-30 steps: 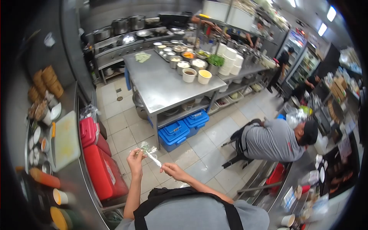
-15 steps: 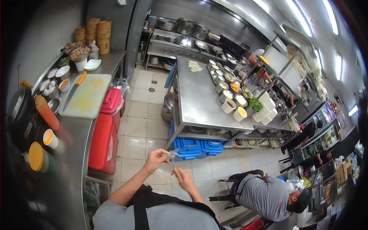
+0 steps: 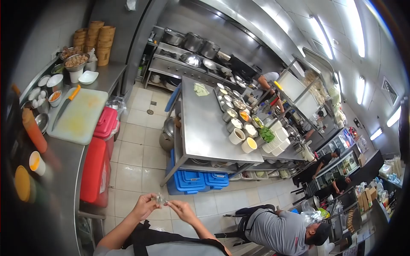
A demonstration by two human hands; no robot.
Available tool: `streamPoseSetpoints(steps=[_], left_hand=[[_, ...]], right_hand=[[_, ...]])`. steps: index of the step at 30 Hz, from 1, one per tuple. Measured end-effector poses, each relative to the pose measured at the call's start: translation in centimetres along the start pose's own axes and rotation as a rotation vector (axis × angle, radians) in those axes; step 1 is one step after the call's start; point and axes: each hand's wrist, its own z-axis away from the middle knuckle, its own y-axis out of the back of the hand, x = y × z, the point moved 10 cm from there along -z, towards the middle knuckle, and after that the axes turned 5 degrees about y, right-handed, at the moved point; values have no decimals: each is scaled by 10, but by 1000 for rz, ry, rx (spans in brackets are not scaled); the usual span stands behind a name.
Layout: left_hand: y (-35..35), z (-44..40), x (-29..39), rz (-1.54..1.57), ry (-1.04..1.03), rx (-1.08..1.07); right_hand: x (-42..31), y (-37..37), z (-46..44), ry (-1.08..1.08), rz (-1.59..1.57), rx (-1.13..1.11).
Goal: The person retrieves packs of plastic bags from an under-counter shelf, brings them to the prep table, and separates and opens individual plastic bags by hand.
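My left hand (image 3: 145, 207) is closed in a pinch on a small, pale, partly see-through crumpled thing (image 3: 159, 199), perhaps thin plastic; its kind cannot be made out. Fingertips of my right hand (image 3: 181, 210) are pressed together at the right side of that same thing. Both hands are held up in front of my body, above the tiled floor, with the blue lidded bins (image 3: 188, 182) just beyond them.
On the left counter lie a cutting board (image 3: 81, 121), an orange-handled knife (image 3: 65, 106) and a sauce bottle (image 3: 34, 130). Red bins (image 3: 95, 175) stand beneath it. A steel table (image 3: 200, 123) bears several food containers. A person in grey (image 3: 277, 228) bends at right.
My right hand has risen level with my left, and the small thing's hanging strip no longer shows. The view has tilted, so the room sits further left.
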Motion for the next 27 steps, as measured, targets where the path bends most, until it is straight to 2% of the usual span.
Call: streamPoseSetpoints(steps=[2, 5, 6, 8, 9, 10, 13, 14, 17, 18, 21, 25, 27], left_hand=[[23, -10, 5, 31, -42, 179], [52, -3, 16, -675, -191, 430], [43, 1, 24, -871, -278, 416], [22, 16, 36, -1283, -419, 398], [18, 20, 33, -1290, -410, 351], [13, 21, 29, -1302, -402, 298], [6, 15, 35, -1278, -368, 217], [-2, 15, 45, -1267, -345, 210], [7, -13, 57, -1262, -277, 194], [10, -27, 62, -1270, -263, 188], [8, -78, 76, -1306, -282, 118], [-12, -154, 89, -1342, -208, -97], [-12, -187, 92, -1347, -222, -86]], right_hand=[[-3, -28, 0, -1, 86, 31], [-3, -48, -7, -65, 253, -84], [-5, -49, -10, -13, 289, -134], [3, -45, -17, -70, 344, -251], [6, -43, -22, -94, 369, -304], [2, -35, -31, 32, 303, -227], [31, -32, -48, -147, -50, -217], [43, -36, -52, -277, -168, -271], [72, -50, -69, -408, -713, -332], [79, -50, -76, -451, -798, -384], [101, -25, -110, -349, -792, -402], [144, 13, -144, -548, -985, -176], [168, 33, -163, -481, -998, 47]])
